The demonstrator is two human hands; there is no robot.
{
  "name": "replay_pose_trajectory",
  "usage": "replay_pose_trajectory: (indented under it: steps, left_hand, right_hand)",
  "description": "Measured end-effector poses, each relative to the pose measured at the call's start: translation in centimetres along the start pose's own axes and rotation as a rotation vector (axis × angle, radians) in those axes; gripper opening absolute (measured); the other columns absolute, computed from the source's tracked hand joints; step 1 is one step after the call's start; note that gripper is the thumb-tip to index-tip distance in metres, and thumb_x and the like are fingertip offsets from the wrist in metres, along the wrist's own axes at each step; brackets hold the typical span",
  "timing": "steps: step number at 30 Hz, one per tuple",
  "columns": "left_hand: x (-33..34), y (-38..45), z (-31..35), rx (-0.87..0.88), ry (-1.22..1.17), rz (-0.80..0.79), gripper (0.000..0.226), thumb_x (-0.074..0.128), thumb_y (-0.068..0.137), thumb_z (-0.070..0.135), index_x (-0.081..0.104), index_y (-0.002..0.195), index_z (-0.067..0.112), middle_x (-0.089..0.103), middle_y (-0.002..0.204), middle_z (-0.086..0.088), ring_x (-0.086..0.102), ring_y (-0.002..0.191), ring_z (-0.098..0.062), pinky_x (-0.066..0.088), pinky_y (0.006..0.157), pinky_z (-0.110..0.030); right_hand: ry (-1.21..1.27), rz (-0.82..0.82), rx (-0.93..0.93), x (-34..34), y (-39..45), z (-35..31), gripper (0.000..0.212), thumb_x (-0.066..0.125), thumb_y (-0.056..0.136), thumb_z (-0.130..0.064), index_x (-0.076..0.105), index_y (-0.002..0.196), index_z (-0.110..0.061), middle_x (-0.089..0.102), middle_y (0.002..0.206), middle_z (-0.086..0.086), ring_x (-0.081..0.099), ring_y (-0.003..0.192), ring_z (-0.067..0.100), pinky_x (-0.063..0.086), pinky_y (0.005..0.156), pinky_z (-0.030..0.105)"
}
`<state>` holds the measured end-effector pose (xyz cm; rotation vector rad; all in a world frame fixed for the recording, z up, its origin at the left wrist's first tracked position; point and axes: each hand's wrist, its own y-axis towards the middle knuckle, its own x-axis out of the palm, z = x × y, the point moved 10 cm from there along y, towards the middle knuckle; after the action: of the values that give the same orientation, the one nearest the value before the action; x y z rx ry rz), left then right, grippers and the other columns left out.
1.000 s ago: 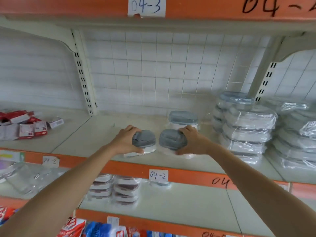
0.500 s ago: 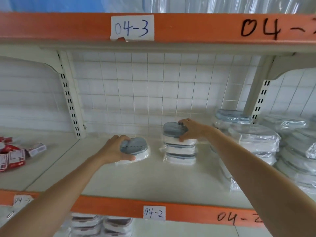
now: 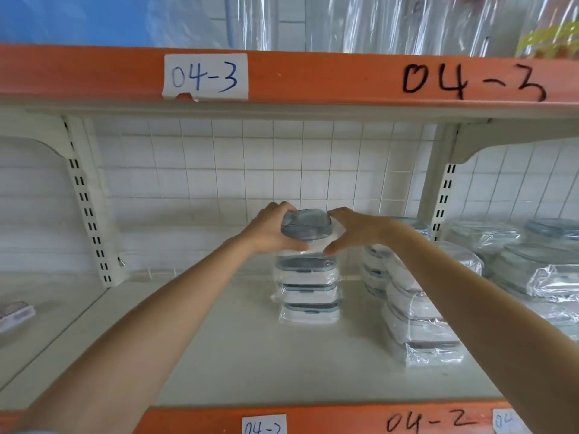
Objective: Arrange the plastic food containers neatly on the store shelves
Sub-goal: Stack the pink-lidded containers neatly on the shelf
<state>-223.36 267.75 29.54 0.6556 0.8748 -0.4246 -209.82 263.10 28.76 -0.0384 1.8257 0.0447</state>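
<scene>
Top container (image 3: 306,225): grey-lidded plastic food container in clear wrap, sitting on top of a stack; no brand or print can be read on it.
Left hand (image 3: 272,230): grips the top container from its left side, fingers (image 3: 279,208) curled over the far edge, thumb at the near lower edge.
Right hand (image 3: 355,229): at the container's right side, fingers (image 3: 340,212) spread and fairly straight; whether they touch the wrap I cannot tell.
Stack (image 3: 308,288): three more wrapped containers directly below the fingers, standing upright on the shelf (image 3: 244,355).
Neighbouring stacks (image 3: 416,314): larger wrapped containers just right of the right hand, partly behind that forearm; more further right (image 3: 532,264).
Upper rail (image 3: 313,76): orange, above the fingers; a white paper label (image 3: 205,76) reads "04-3" in blue, and "04-3" is handwritten in black on the rail to the right.
Lower rail (image 3: 329,418): orange, below the forearms; black handwriting "04-2", and a paper label (image 3: 264,425) cut off, reading "04-".
Back wall (image 3: 250,170): white wire grid behind the fingers.
Small box (image 3: 15,313): far left on the shelf, print too blurred to read.
</scene>
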Motion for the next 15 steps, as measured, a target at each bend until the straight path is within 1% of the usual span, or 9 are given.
replay_pose_trajectory:
  steps: [2, 3, 5, 7, 9, 11, 12, 14, 15]
  left_hand:
    - [1.6, 0.3, 0.5, 0.029, 0.039, -0.065, 0.069, 0.082, 0.068, 0.043, 0.051, 0.126, 0.021, 0.049, 0.121, 0.0, 0.049, 0.11, -0.015, 0.039, 0.088, -0.025]
    - [2.1, 0.2, 0.5, 0.05, 0.048, -0.085, 0.066, 0.081, 0.07, 0.042, 0.053, 0.126, 0.019, 0.051, 0.122, 0.0, 0.05, 0.112, -0.016, 0.038, 0.089, -0.024]
    - [2.3, -0.2, 0.2, 0.07, 0.005, -0.079, 0.063, 0.078, 0.073, 0.041, 0.055, 0.127, 0.018, 0.051, 0.127, 0.0, 0.049, 0.118, -0.016, 0.037, 0.096, -0.024]
    - [1.8, -0.7, -0.9, 0.041, -0.039, -0.049, 0.07, 0.077, 0.074, 0.044, 0.05, 0.133, 0.018, 0.042, 0.137, -0.002, 0.039, 0.129, -0.016, 0.029, 0.103, -0.023]
    - [1.4, -1.4, -2.6, -0.046, -0.088, -0.041, 0.086, 0.077, 0.071, 0.047, 0.039, 0.141, 0.017, 0.033, 0.142, -0.004, 0.032, 0.133, -0.017, 0.025, 0.108, -0.024]
    - [1.7, -2.4, -4.4, -0.156, -0.15, -0.073, 0.095, 0.079, 0.068, 0.049, 0.031, 0.145, 0.018, 0.034, 0.14, -0.003, 0.041, 0.128, -0.018, 0.035, 0.106, -0.03]
    - [2.1, -2.8, -5.0, -0.192, -0.179, -0.081, 0.095, 0.079, 0.068, 0.049, 0.031, 0.145, 0.018, 0.04, 0.135, 0.0, 0.048, 0.12, -0.016, 0.041, 0.099, -0.029]
    - [2.4, -3.3, -5.2, -0.208, -0.265, -0.052, 0.083, 0.078, 0.071, 0.046, 0.04, 0.139, 0.017, 0.053, 0.124, 0.004, 0.059, 0.104, -0.011, 0.051, 0.084, -0.026]
    - [2.5, -3.5, -5.1, -0.202, -0.316, -0.028, 0.075, 0.078, 0.072, 0.043, 0.047, 0.135, 0.016, 0.058, 0.122, 0.003, 0.061, 0.101, -0.011, 0.054, 0.081, -0.027]
  right_hand:
    - [0.047, 0.066, -0.033, -0.2, -0.4, -0.2, 0.1, 0.074, 0.078, -0.04, 0.008, 0.151, -0.022, 0.014, 0.156, 0.001, 0.023, 0.14, 0.022, 0.024, 0.111, 0.035]
    - [0.071, 0.088, -0.046, -0.1, -0.6, -0.4, 0.096, 0.074, 0.078, -0.038, 0.013, 0.151, -0.023, 0.017, 0.155, 0.002, 0.024, 0.139, 0.022, 0.024, 0.11, 0.034]
    - [0.054, 0.075, -0.07, 0.5, -0.6, -0.7, 0.08, 0.071, 0.081, -0.038, 0.03, 0.146, -0.018, 0.03, 0.149, 0.005, 0.032, 0.135, 0.025, 0.026, 0.107, 0.034]
    - [-0.006, 0.056, -0.071, 1.2, -0.5, -0.8, 0.063, 0.068, 0.083, -0.038, 0.043, 0.136, -0.015, 0.043, 0.138, 0.009, 0.042, 0.124, 0.028, 0.032, 0.101, 0.035]
    - [-0.007, 0.086, -0.061, 1.1, -0.4, -0.7, 0.055, 0.069, 0.082, -0.038, 0.047, 0.129, -0.018, 0.046, 0.128, 0.009, 0.047, 0.115, 0.027, 0.036, 0.096, 0.033]
    - [-0.001, 0.124, -0.064, 0.8, -0.3, -0.8, 0.052, 0.072, 0.079, -0.039, 0.049, 0.122, -0.02, 0.045, 0.122, 0.008, 0.047, 0.109, 0.025, 0.037, 0.091, 0.032]
    - [-0.005, 0.137, -0.063, 0.7, -0.3, -0.8, 0.051, 0.072, 0.078, -0.041, 0.051, 0.119, -0.02, 0.044, 0.119, 0.007, 0.046, 0.107, 0.023, 0.037, 0.088, 0.031]
    - [-0.033, 0.156, -0.065, 0.6, -0.2, -0.9, 0.047, 0.072, 0.077, -0.044, 0.052, 0.113, -0.021, 0.043, 0.116, 0.005, 0.046, 0.102, 0.021, 0.037, 0.084, 0.029]
    - [-0.056, 0.161, -0.069, 0.7, -0.2, -0.9, 0.046, 0.072, 0.077, -0.045, 0.053, 0.112, -0.021, 0.042, 0.116, 0.005, 0.046, 0.1, 0.02, 0.039, 0.085, 0.029]
